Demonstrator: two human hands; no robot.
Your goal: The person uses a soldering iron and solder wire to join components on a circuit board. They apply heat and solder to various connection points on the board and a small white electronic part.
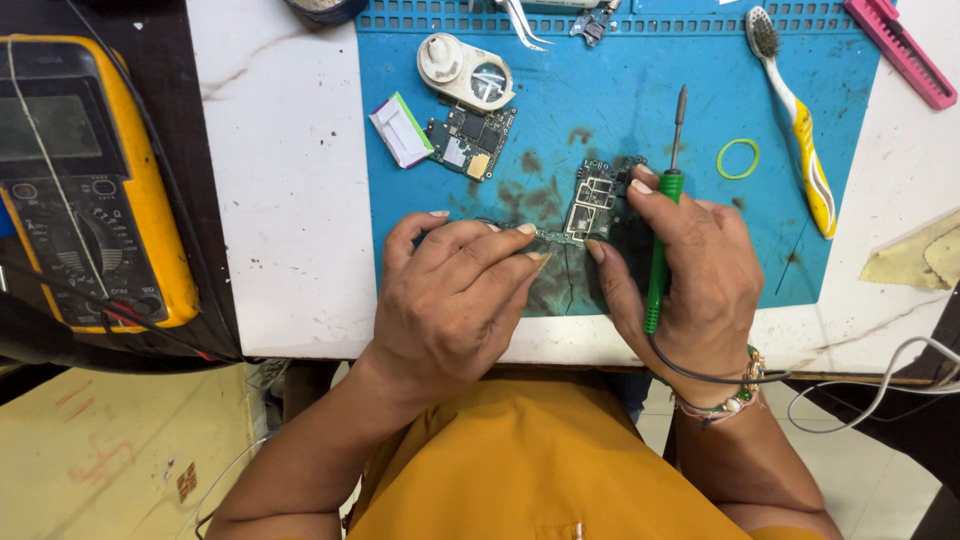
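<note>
A small green circuit board [594,199] lies on the blue work mat [620,90]. My left hand [455,295] rests on the mat with its fingertips pinching the board's lower left edge. My right hand [690,275] grips a green-handled soldering iron [664,200], whose metal tip points away from me, and its thumb and forefinger also touch the board's right side. The iron's black cord runs under my right wrist.
A second circuit board [472,137], a white round magnifier [465,70] and a white-and-purple block [401,130] lie at the mat's back left. A yellow toothbrush [800,130], a green rubber band [738,158] and tweezers [524,22] are farther back. A yellow multimeter [85,180] sits at left.
</note>
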